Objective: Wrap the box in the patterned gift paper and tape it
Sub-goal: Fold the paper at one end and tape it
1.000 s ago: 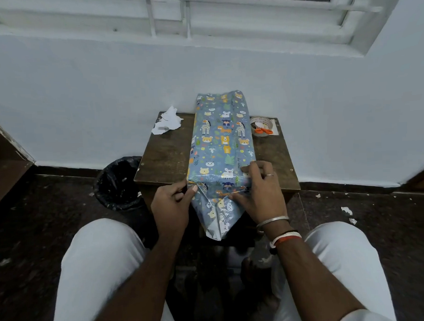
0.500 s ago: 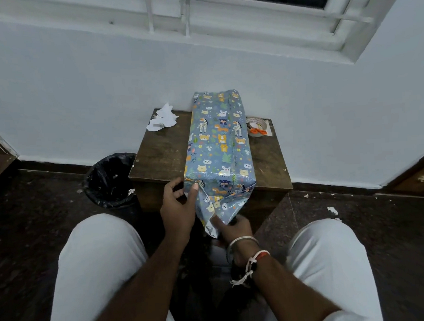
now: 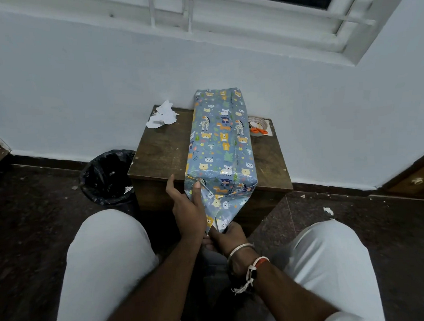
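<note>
**Box (image 3: 220, 145) wrapped lengthwise, near flap in hand**

A black-lined bin (image 3: 106, 178) stands on the floor left of the small wooden table (image 3: 161, 153). Torn white paper scraps (image 3: 163, 115) lie at the table's far left corner. The box lies down the middle of the table, covered in the animal-print gift paper (image 3: 220, 206), whose loose end hangs over the near edge in a tapering flap. The left hand (image 3: 187, 210) presses its straight thumb against the near left corner fold, index finger stretched up beside it. The right hand (image 3: 228, 235) pinches the flap's tip below the table edge. A tape roll (image 3: 257, 123) and orange scissors (image 3: 259, 131) sit at the far right.
</note>
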Available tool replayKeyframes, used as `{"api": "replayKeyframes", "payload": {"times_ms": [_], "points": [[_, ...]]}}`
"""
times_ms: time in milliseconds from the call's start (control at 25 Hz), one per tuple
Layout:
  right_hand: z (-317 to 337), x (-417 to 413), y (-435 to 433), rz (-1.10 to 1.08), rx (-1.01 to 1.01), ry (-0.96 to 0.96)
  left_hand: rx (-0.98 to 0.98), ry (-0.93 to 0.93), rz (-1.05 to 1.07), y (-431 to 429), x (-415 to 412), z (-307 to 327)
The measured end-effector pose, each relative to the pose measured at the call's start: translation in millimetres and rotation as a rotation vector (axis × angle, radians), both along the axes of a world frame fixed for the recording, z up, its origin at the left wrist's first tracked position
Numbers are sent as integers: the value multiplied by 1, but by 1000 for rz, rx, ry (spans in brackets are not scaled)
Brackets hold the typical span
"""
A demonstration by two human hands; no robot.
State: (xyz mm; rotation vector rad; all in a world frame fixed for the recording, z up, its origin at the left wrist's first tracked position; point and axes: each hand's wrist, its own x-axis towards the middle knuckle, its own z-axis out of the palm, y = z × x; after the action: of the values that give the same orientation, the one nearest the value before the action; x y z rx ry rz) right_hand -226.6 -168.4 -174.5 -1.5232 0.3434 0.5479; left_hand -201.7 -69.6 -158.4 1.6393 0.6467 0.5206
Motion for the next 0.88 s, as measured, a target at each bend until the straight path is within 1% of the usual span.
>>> {"api": "replayKeyframes", "payload": {"times_ms": [120, 280, 400, 480, 520, 560, 680, 880], "points": [[3, 1, -2, 12, -10, -28, 2, 6, 12, -2, 0, -1], [4, 1, -6, 37, 17, 6, 31, 1, 37, -5, 0, 0], [15, 6, -14, 14, 142, 138, 37, -2, 61, -6, 1, 1], [18, 12, -18, -100, 258, 257, 43, -6, 69, -7, 2, 0], [16, 15, -19, -165, 273, 272, 40, -2, 74, -8, 2, -1], [14, 16, -19, -197, 247, 253, 32, 5, 80, -9, 3, -2], [9, 13, -16, -221, 59, 100, -41, 39, 83, -11, 3, -1], [12, 14, -14, -215, 13, 71, -143, 108, 90, -18, 2, 2]]}}
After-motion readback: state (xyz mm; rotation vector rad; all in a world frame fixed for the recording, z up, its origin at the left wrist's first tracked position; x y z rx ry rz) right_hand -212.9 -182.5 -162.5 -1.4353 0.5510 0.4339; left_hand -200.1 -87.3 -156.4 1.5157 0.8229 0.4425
